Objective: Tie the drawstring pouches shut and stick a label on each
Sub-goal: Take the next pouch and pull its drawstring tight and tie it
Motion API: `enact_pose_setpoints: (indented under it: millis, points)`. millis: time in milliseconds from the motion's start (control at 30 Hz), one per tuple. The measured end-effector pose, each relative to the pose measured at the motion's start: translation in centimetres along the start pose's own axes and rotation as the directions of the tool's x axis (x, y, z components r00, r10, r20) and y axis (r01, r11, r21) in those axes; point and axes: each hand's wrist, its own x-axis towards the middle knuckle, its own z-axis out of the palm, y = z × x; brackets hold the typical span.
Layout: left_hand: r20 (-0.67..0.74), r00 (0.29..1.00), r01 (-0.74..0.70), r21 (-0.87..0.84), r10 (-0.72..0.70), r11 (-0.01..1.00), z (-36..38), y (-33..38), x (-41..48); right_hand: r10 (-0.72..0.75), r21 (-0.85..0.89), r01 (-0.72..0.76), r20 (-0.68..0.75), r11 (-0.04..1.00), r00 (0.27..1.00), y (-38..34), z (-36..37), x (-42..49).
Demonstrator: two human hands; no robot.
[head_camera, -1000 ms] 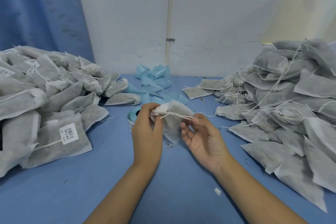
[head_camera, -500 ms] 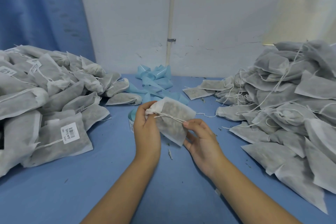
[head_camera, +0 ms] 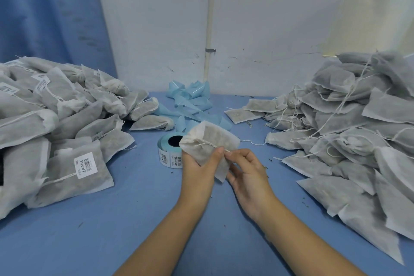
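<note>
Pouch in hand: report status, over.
Left hand grips pouch, right hand pinches its drawstring. Neck cinched, no label showing. Label roll just behind, nothing between.

Blue table top (head_camera: 134,219), flat, one plain colour. Well left of left hand (head_camera: 197,170): big heap of grey pouches (head_camera: 56,130), necks tied, several bearing white barcode labels. Just beyond left hand: label roll (head_camera: 170,148) lying flat, short tail of printed labels trailing at front. Farther beyond both hands: tangle of pale blue backing strip (head_camera: 190,101). Right of right hand (head_camera: 248,177): second heap of pouches (head_camera: 358,141), white strings trailing loose. Dark crumbs (head_camera: 249,124) scattered beyond right hand.
</note>
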Motion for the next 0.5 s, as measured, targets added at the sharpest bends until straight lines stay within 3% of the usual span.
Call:
enact_pose_setpoints:
  millis: [300, 500]
  points:
    - [-0.102, 0.995, -0.014, -0.055, 0.008, 0.998, -0.09, 0.64, -0.08, 0.022, 0.01, -0.022, 0.047, 1.0, 0.999, 0.19, 0.08, -0.03]
    - [-0.188, 0.982, -0.012, -0.071, -0.002, 0.997, -0.4, 0.97, 0.24, -0.003, -0.114, 0.014, 0.098, 0.993, 0.995, 0.66, 0.01, 0.03]
